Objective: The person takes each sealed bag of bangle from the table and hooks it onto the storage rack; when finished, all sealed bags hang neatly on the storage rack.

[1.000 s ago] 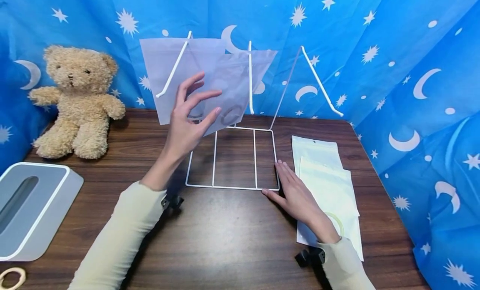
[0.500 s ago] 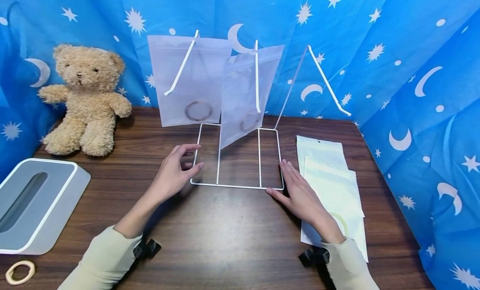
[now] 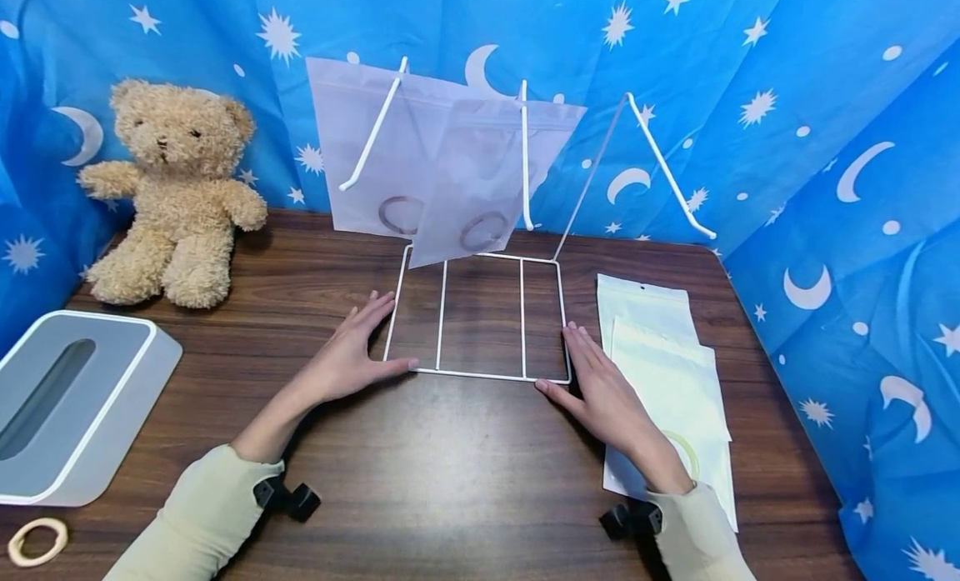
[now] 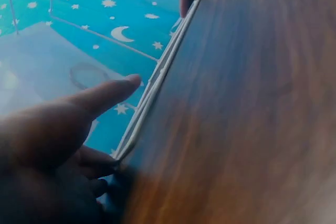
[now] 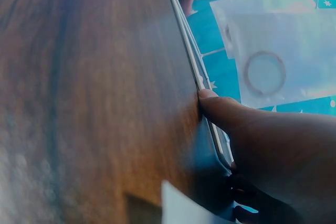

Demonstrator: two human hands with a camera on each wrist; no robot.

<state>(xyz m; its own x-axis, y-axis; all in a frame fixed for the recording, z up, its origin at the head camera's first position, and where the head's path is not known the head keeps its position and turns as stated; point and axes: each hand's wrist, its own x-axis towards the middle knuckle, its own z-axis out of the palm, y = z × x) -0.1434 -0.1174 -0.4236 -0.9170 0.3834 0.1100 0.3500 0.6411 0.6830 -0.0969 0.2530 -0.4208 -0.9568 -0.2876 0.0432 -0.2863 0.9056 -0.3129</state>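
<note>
A white wire display rack (image 3: pixel 480 373) stands on the wooden table, its flat base toward me and three hooks rising behind. My left hand (image 3: pixel 337 364) is at the base's front left corner, fingers along the side wire and thumb near the front wire. At the front right corner, my right hand (image 3: pixel 603 402) touches the frame with straight fingers and the thumb on the front wire. Two translucent zip bags hang on the rack: a left bag (image 3: pixel 360 139) on the left hook and a tilted bag (image 3: pixel 472 156) on the middle one. Each contains a bangle-like ring. The right hook is bare.
Several flat white zip bags (image 3: pixel 660 373) overlap on the right, partly under my right forearm, with a pale green ring (image 3: pixel 692 458) showing. At left are a teddy bear (image 3: pixel 180 189), a grey-and-white tissue box (image 3: pixel 112 356) and a cream ring (image 3: pixel 62 543). A blue star-patterned curtain (image 3: pixel 817 189) encloses the table.
My left hand has come down from in front of the hanging bags to the base's front left corner. The middle bag has swung. My right hand keeps its place on the frame.
</note>
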